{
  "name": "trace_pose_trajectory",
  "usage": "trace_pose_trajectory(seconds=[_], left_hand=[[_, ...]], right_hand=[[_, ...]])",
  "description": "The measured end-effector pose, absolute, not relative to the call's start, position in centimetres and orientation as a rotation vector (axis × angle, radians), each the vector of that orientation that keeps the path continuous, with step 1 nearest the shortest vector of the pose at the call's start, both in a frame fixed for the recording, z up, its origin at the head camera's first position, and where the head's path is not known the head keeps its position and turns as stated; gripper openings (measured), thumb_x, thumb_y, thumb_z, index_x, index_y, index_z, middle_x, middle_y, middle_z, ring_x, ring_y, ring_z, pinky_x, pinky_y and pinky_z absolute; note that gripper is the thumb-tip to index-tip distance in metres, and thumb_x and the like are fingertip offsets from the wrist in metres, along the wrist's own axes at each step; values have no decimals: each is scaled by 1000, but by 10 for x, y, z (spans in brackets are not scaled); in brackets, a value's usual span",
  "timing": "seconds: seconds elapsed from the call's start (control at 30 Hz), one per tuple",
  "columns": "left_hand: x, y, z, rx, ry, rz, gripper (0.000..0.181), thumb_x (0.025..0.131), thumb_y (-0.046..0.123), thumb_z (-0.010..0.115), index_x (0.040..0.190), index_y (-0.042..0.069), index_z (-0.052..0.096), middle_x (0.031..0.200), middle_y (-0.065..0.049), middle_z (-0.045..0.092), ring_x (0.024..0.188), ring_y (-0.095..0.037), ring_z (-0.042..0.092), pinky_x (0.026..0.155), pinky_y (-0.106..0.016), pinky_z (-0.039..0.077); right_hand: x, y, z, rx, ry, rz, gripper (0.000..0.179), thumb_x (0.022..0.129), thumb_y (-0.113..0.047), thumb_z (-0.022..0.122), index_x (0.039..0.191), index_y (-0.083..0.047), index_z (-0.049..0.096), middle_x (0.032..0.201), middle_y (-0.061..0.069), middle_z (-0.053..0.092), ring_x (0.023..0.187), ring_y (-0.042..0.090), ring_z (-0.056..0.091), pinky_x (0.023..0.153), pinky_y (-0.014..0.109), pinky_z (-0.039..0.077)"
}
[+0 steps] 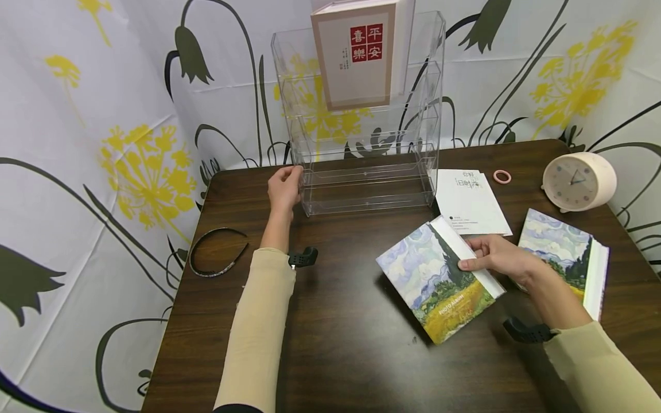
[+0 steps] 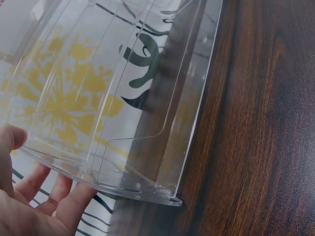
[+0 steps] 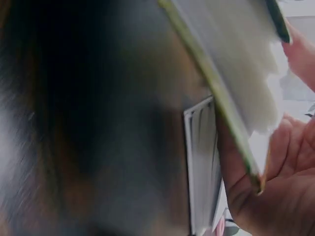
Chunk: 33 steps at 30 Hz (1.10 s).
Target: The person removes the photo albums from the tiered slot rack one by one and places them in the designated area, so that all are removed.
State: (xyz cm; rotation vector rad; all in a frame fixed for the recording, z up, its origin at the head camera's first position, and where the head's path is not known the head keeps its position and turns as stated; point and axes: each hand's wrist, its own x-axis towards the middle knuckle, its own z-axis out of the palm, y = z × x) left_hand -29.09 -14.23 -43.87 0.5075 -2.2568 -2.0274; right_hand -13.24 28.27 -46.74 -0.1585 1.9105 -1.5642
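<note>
A clear acrylic rack (image 1: 369, 202) with several tiers stands at the back of the table. My left hand (image 1: 286, 186) holds its left side edge; in the left wrist view the thumb and fingers (image 2: 74, 204) lie about the clear side panel (image 2: 142, 194). My right hand (image 1: 496, 258) grips a photo album (image 1: 439, 281) by its white spine, thumb on the painted landscape cover. The album is held tilted above the table, and the right wrist view shows its page edges (image 3: 241, 64) close up. A second album (image 1: 558, 246) with a like cover lies beyond my right wrist, partly hidden by it.
A beige book (image 1: 356, 74) with red characters sits in the rack's top tier. White booklets (image 1: 470, 201) lie right of the rack, near a pink ring (image 1: 501, 176) and a round clock (image 1: 578, 180). A headband (image 1: 217, 252) lies at the table's left. Patterned curtain (image 1: 150, 166) hangs behind.
</note>
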Motion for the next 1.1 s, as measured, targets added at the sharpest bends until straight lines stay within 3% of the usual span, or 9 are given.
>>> trace_pose_trajectory(seconds=[0.17,0.3,0.5,0.87,1.1], left_hand=[[-291,-142,-439,508,-2249,-2028,32,93,36,63,113,11,67,100,-1,57,97,-20,55,85,-44,54],[-291,-141,-439,514,-2228,-2040,31,92,34,63,111,10,68,98,-2,58,97,-21,57,85,-45,54],[-290,-141,-439,517,-2232,-2040,29,93,33,63,110,11,68,102,-7,59,98,-23,57,82,-43,54],[-289,-143,-438,496,-2249,-2048,31,94,36,63,113,11,67,100,-2,57,97,-20,57,85,-43,54],[-292,-140,-438,516,-2245,-2042,31,93,35,63,113,11,67,102,-3,57,103,-25,57,86,-45,53]], right_hand=[[-124,290,-472,-189,1972,-1410,35,90,-15,72,108,11,58,72,11,67,55,15,62,51,31,53],[-120,294,-475,-235,1994,-1335,31,89,-16,73,104,9,61,73,12,66,54,14,60,50,30,52],[-115,301,-477,-246,1996,-1265,31,89,-17,73,103,8,62,76,14,68,57,16,61,53,31,52],[-101,304,-471,-238,2118,-1110,30,86,-21,76,102,3,67,80,7,69,66,17,61,59,32,50],[-95,302,-463,-250,2350,-804,39,81,-37,79,99,-3,70,88,2,68,78,20,61,66,38,50]])
